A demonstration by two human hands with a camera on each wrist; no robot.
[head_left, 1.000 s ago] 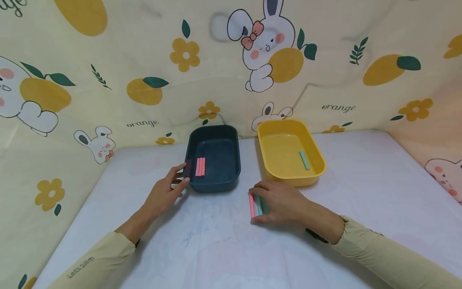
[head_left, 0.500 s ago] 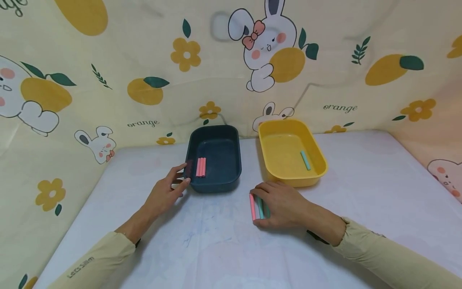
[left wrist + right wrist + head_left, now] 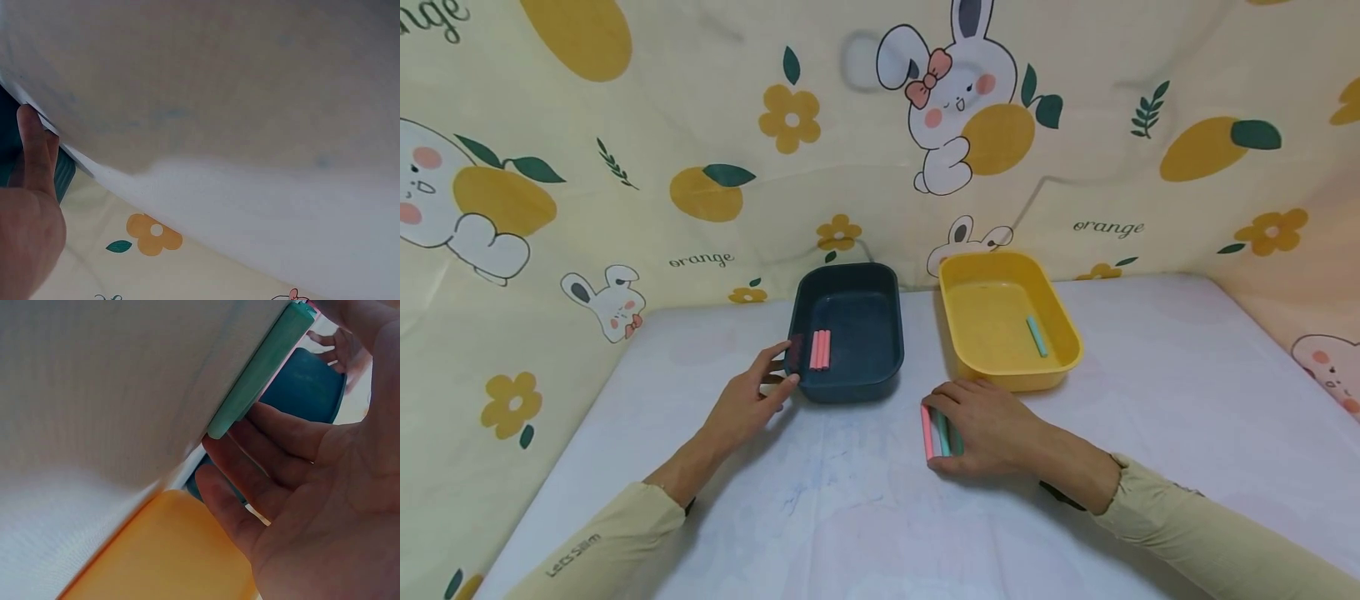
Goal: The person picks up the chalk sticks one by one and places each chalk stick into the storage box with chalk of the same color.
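My right hand [image 3: 981, 425] arches over a row of chalk sticks on the table. Thumb and fingertips close on the ends of a pink chalk stick [image 3: 927, 433]; a teal chalk stick [image 3: 943, 434] lies beside it, and a green chalk stick [image 3: 265, 369] is partly hidden under the palm. My left hand [image 3: 748, 402] touches the left wall of the dark blue tray [image 3: 895, 350], its thumb at the near corner and fingers extended along the side. Several pink chalk sticks [image 3: 821, 350] lie side by side inside that tray. The yellow tray [image 3: 1000, 379] contains one teal chalk stick [image 3: 1036, 336].
Both trays stand side by side near the back of the white-covered table [image 3: 820, 517]. Behind them hangs a patterned cloth [image 3: 865, 183] printed with rabbits and oranges. The yellow tray sits just beyond my right hand.
My right hand and the chalk sticks under it have shifted slightly toward me. My left hand stays at the dark blue tray. The head view has tilted a little.
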